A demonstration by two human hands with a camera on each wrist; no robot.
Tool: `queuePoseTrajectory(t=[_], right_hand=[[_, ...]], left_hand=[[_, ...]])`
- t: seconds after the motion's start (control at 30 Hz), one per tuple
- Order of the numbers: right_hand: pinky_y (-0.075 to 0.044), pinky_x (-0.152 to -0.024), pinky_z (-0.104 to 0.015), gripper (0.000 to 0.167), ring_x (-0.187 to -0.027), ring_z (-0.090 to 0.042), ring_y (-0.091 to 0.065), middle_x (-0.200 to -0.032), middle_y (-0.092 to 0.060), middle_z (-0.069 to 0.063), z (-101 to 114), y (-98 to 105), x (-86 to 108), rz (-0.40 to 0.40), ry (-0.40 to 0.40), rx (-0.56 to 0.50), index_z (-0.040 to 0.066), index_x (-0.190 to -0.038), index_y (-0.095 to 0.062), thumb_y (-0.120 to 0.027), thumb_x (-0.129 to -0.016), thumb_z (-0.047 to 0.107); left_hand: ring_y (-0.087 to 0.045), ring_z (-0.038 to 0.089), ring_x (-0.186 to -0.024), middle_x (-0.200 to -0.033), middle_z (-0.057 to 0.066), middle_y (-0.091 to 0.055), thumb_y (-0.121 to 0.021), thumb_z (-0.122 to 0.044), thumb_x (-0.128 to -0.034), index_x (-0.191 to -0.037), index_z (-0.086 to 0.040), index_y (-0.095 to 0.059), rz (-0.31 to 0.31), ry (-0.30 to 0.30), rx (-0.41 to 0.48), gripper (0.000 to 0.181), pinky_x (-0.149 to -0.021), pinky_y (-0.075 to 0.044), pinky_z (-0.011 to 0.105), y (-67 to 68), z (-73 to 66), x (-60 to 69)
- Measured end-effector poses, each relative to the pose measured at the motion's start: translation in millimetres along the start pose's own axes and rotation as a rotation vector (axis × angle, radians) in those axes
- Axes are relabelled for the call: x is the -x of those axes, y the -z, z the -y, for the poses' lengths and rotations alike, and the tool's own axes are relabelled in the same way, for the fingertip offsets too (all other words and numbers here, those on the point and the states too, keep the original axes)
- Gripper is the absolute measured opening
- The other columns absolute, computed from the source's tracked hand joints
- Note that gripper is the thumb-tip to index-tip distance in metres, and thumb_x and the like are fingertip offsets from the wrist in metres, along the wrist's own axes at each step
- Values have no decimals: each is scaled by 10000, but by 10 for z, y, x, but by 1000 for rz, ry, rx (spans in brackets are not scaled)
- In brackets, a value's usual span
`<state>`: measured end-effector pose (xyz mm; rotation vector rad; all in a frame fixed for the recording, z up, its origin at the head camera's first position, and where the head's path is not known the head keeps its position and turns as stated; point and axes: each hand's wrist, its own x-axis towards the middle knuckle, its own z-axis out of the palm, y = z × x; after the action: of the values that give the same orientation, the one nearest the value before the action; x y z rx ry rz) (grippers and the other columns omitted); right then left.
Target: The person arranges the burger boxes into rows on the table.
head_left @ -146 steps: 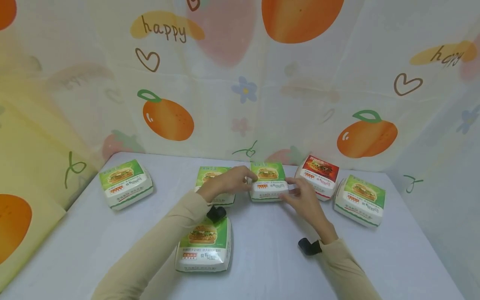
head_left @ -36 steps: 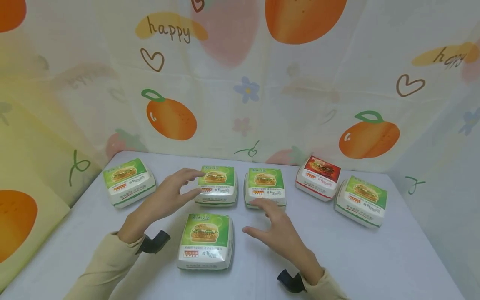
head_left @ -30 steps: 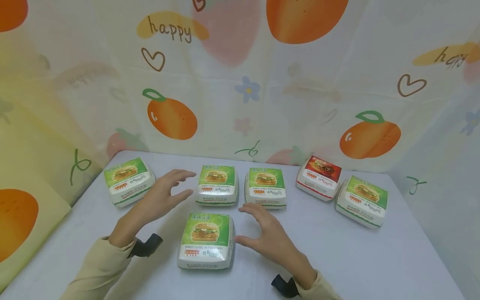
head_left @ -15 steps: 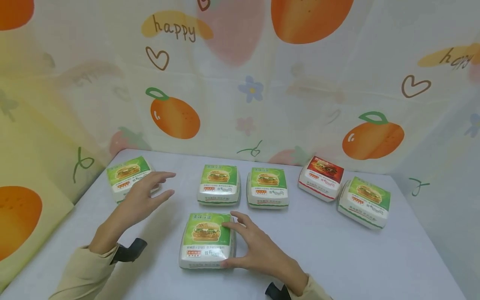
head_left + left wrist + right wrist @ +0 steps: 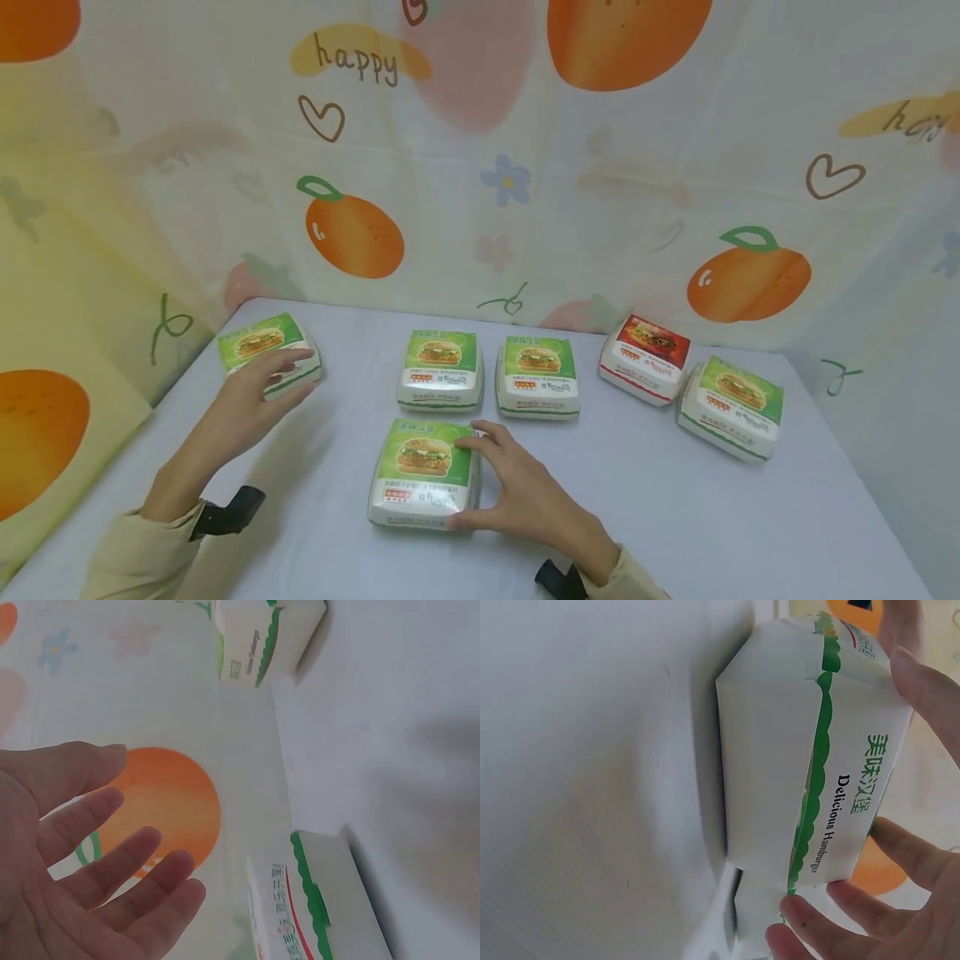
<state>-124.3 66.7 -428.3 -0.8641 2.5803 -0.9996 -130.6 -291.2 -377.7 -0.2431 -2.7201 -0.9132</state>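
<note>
My right hand (image 5: 525, 492) grips the nearest green-and-white hamburger box (image 5: 426, 477) by its right side, thumb at the front corner and fingers at the far corner. The right wrist view shows the same box (image 5: 810, 765), its lid closed, with the thumb and fingertips on its edges. My left hand (image 5: 243, 408) hovers in front of the far-left green hamburger box (image 5: 258, 342), partly covering it. In the left wrist view the left hand (image 5: 97, 855) has spread, loosely bent fingers that hold nothing.
Two more green hamburger boxes, the middle-left one (image 5: 440, 367) and the middle-right one (image 5: 537, 375), stand behind the gripped box. A red hamburger box (image 5: 645, 357) and another green one (image 5: 731, 407) stand at the right. A fruit-print cloth (image 5: 480, 242) hangs behind the white table (image 5: 637, 500).
Earlier both hands were at the middle-right box, then let go. The right hand came to the nearest box, which has shifted slightly away and rightward. The left hand moved left toward the far-left box.
</note>
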Motion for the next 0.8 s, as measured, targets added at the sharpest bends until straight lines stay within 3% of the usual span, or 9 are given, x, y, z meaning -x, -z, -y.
queuePoseTrajectory(t=[0.27, 0.8], right_hand=[[-475, -1052, -543, 877, -1387, -286, -449, -1583, -335, -67, -10, 30, -8, 3, -9, -25, 242, -1417, -503, -823, -687, 608], [-504, -1011, -537, 881, -1331, -301, -502, -1574, -339, -104, -2, 11, -27, 6, 25, 0, 232, -1427, -487, -819, -700, 601]], left_hand=[[-581, 458, -1116, -1294, 264, -580, -703, -153, -918, -1339, -13, -569, -10, 63, -28, 463, -895, -498, 633, 93, 108, 79], [-565, 488, -1130, -1314, 299, -543, -691, -133, -926, -1338, 9, -555, -38, 80, -53, 457, -893, -482, 643, 194, 205, 178]])
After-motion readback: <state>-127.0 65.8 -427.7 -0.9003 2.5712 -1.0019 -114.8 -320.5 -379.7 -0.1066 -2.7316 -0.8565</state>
